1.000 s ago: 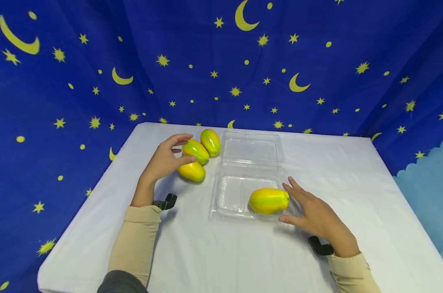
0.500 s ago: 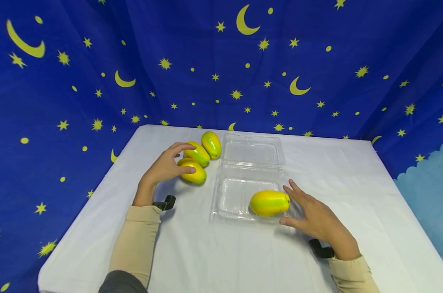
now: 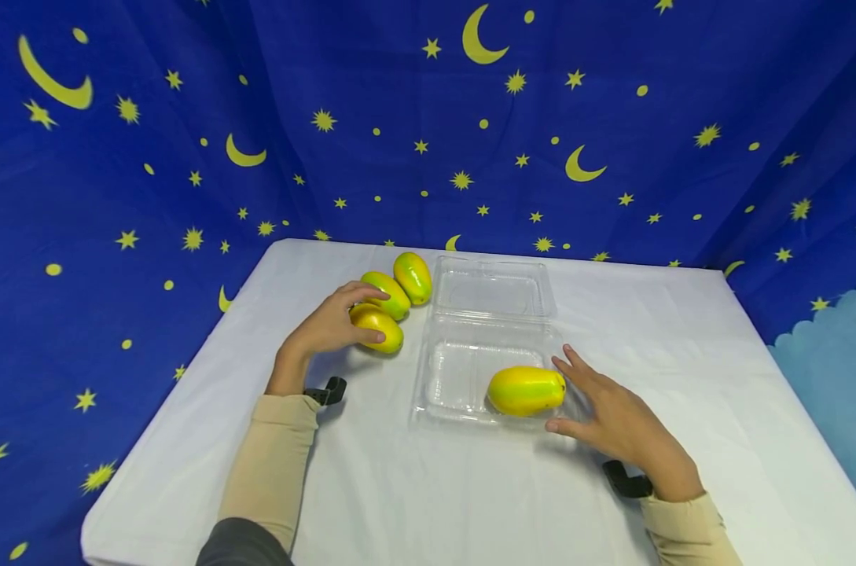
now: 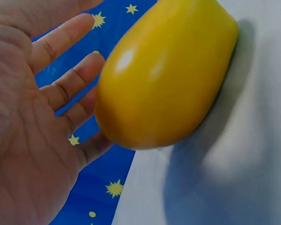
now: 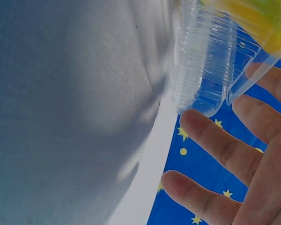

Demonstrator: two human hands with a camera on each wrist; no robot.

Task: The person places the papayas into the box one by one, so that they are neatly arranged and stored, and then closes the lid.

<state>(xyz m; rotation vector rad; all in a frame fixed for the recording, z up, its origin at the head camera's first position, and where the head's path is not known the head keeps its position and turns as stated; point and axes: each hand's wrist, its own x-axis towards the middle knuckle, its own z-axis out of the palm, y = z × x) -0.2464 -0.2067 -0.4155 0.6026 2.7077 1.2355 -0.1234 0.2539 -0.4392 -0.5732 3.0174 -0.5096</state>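
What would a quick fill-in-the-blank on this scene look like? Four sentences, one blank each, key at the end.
1. The lid of the clear container is ____, not closed.
2. Outside the container, exactly ____ fruits lie on the white table.
3. The hand nearer the fruit inside the container is the person's ____ one.
4. The base colour of the star-patterned backdrop is ____.

Missing words: open; three; right; blue.
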